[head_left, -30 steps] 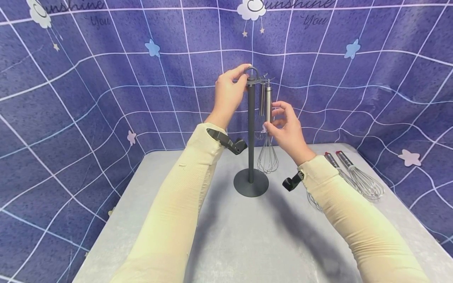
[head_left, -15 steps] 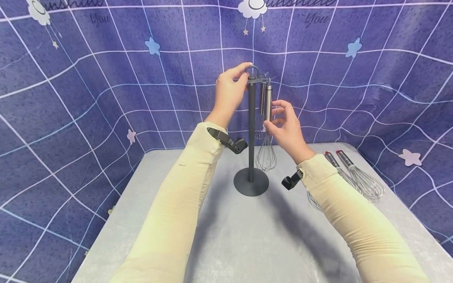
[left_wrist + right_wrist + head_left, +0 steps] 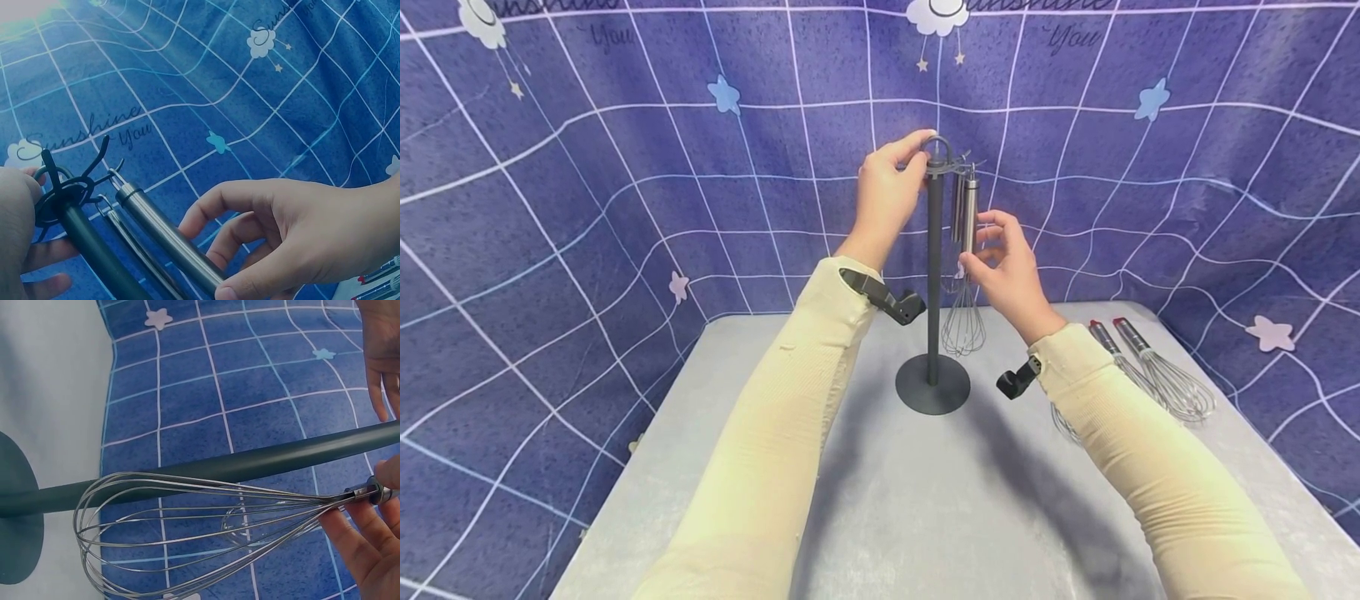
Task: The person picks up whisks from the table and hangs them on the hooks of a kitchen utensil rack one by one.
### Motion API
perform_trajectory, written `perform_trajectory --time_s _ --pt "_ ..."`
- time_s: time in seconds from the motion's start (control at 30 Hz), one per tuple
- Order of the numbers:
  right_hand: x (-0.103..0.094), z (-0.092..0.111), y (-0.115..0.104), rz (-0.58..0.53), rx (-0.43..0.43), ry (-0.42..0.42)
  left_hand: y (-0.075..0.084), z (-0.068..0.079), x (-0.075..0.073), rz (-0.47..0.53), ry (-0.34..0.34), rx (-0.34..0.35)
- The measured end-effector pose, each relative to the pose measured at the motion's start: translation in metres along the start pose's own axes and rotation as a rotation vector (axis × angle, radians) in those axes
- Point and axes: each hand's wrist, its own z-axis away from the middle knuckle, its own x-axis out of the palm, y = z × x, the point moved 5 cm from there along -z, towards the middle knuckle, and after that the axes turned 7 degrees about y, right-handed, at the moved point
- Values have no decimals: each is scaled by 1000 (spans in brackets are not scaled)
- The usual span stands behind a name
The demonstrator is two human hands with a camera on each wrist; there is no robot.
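A dark grey stand (image 3: 934,283) rises from a round base on the table, with a ring and prong hooks on top. My left hand (image 3: 887,187) holds its top ring between thumb and fingers. At the right side of the stand hangs a steel whisk (image 3: 971,212), its end loop at a hook (image 3: 117,177). The lower end of its handle is pinched by my right hand (image 3: 1011,271), and its wire balloon (image 3: 181,534) points down, free of the table. Just behind hangs another steel-handled utensil (image 3: 140,250); its lower end is mostly hidden by the whisk.
Two whisks with red-tipped handles (image 3: 1172,383) lie at the right of the grey table (image 3: 925,500). Wires of another whisk (image 3: 1066,425) show beside my right sleeve, which covers the rest. A blue-purple patterned cloth (image 3: 790,217) surrounds the table's back and sides.
The whisk's wire balloon has shifted slightly up and to the left, nearer the pole. Both hands keep their holds almost unmoved.
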Motion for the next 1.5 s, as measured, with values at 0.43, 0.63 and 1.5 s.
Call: perform_trajectory --time_s 0.43,0.63,1.5 --pt "-2 -1 0 8 -21 13 1 -1 1 4 2 2" --pt "-2 0 1 8 -20 17 1 0 1 1 5 9" --pt "2 0 12 -42 21 15 0 -1 2 -2 4 3"
